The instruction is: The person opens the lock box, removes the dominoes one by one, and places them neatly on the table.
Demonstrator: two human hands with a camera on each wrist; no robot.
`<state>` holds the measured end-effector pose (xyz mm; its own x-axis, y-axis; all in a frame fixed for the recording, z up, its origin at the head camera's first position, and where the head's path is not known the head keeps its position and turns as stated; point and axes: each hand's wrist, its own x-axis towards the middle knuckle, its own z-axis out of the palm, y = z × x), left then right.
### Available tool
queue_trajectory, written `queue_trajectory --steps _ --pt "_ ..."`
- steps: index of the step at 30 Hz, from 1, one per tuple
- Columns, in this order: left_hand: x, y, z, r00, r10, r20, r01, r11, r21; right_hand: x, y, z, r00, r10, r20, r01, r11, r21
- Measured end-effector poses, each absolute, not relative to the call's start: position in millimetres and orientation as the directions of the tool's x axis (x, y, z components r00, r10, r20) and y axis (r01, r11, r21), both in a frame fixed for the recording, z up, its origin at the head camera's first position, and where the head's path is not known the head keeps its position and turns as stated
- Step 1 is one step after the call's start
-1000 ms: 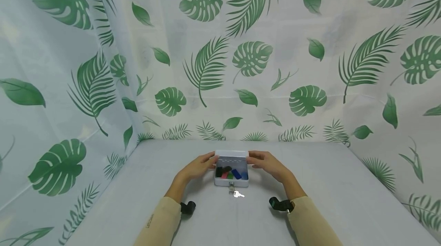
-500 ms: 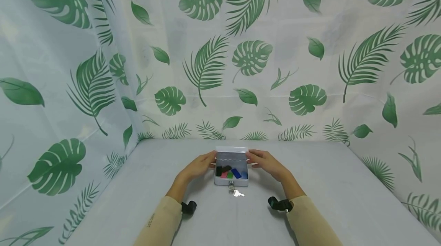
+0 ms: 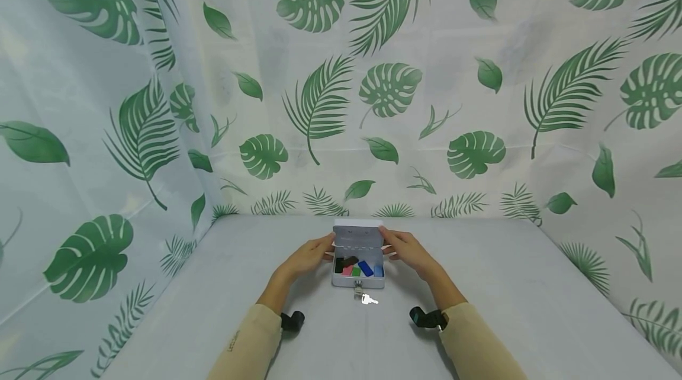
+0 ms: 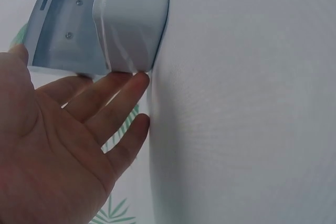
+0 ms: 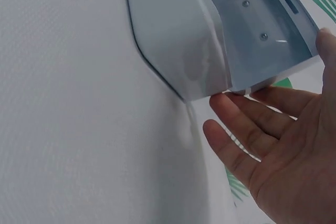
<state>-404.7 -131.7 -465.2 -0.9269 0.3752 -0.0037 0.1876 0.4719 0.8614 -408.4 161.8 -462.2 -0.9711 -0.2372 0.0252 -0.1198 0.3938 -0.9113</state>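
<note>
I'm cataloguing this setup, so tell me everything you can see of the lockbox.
The lockbox is pale grey, smooth and metallic-looking, sitting flat on the white table. Its back-hinged lid stands open, showing two round fasteners inside. Small coloured pieces lie inside its base, and a padlock hangs at the front. The left hand and right hand touch its sides.

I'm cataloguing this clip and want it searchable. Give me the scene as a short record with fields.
Surface: white table
Backdrop: cloth with green leaves
Box: light grey, on the table
Lid: raised, inner face showing
Contents: small pieces, including black, pink, green and blue
Key: in front of the box, by the lock
Left grip: at the lid's left side, fingers spread
Right grip: at the lid's right side, fingers spread
</note>
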Motion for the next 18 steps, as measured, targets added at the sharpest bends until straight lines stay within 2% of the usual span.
queue_trajectory --steps 18 --pt "-408.5 -132.2 -467.8 -0.927 0.374 -0.021 0.176 0.485 0.856 -408.4 159.9 -467.1 -0.981 -0.191 0.034 -0.107 0.39 -0.914"
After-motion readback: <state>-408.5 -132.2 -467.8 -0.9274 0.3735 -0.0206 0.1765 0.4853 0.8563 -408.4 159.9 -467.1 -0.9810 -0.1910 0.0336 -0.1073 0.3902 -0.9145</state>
